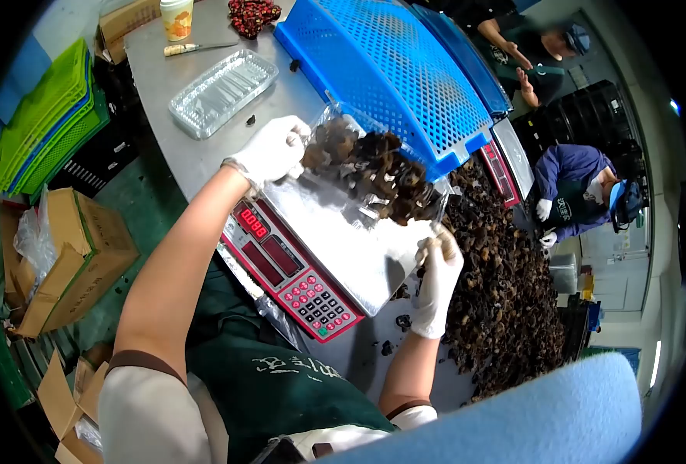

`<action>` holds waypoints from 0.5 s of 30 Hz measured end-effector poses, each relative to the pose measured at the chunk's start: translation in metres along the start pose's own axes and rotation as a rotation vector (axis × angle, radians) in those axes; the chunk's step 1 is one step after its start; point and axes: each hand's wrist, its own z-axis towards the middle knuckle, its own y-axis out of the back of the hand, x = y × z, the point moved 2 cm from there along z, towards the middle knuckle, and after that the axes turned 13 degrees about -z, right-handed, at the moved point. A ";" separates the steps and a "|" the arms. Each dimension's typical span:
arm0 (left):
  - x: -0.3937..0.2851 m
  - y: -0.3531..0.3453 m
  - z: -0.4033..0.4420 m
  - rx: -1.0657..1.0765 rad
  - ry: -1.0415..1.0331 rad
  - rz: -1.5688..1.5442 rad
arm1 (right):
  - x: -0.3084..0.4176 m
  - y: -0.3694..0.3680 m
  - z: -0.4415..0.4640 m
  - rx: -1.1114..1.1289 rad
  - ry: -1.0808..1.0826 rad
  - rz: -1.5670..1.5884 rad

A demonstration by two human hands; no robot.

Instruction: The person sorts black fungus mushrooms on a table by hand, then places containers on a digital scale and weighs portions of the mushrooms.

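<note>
A clear plastic tray [445, 203] heaped with dark, dried wood-ear-like fungus [374, 170] is held up between my hands. My left hand [272, 148], in a white glove, is closed on its left end. At the opposite end, the gloved fingers of my right hand [439, 267] pinch its edge. Beneath lies the bare metal plate [335, 240] of a red and white digital scale [289, 271] with lit red digits. A second clear tray [223, 93], with nothing in it, rests on the metal table [153, 69] beyond my left hand.
A large blue perforated basket [405, 69] stands behind the tray. Loose dark fungus [497, 301] is piled at the right. A knife [196, 49] and paper cup [177, 19] sit at the far left. Across the table, a co-worker [582, 189] in gloves stands near another scale [499, 172].
</note>
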 end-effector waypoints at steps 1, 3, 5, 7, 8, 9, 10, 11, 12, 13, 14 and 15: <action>-0.004 -0.001 0.009 -0.021 -0.028 -0.028 | 0.007 -0.001 0.016 -0.011 0.021 0.055; -0.003 -0.002 0.034 -0.017 -0.027 -0.345 | 0.012 -0.002 0.053 -0.001 0.070 0.107; 0.009 0.005 0.075 -0.057 -0.145 -0.248 | 0.020 -0.011 0.085 -0.013 -0.005 0.257; 0.004 -0.001 0.095 -0.169 -0.103 -0.100 | 0.016 -0.018 0.112 0.032 -0.014 0.363; -0.002 -0.007 0.099 -0.216 -0.097 -0.107 | 0.004 -0.017 0.126 0.090 0.004 0.474; -0.005 -0.012 0.105 -0.263 -0.090 -0.114 | 0.004 -0.018 0.129 0.071 -0.018 0.490; -0.019 -0.021 0.104 -0.346 -0.073 -0.035 | 0.004 -0.019 0.129 0.073 -0.016 0.501; -0.011 -0.020 0.122 -0.349 -0.090 -0.081 | 0.003 -0.019 0.127 0.070 -0.013 0.511; -0.013 -0.025 0.133 -0.357 -0.082 -0.070 | 0.003 -0.020 0.123 0.096 -0.005 0.490; -0.015 -0.031 0.144 -0.362 -0.075 -0.060 | 0.001 -0.018 0.119 0.132 -0.009 0.511; -0.017 -0.038 0.155 -0.322 -0.089 -0.096 | -0.002 -0.016 0.115 0.145 -0.006 0.501; -0.021 -0.047 0.161 -0.273 -0.088 -0.154 | -0.004 -0.015 0.110 0.159 -0.003 0.492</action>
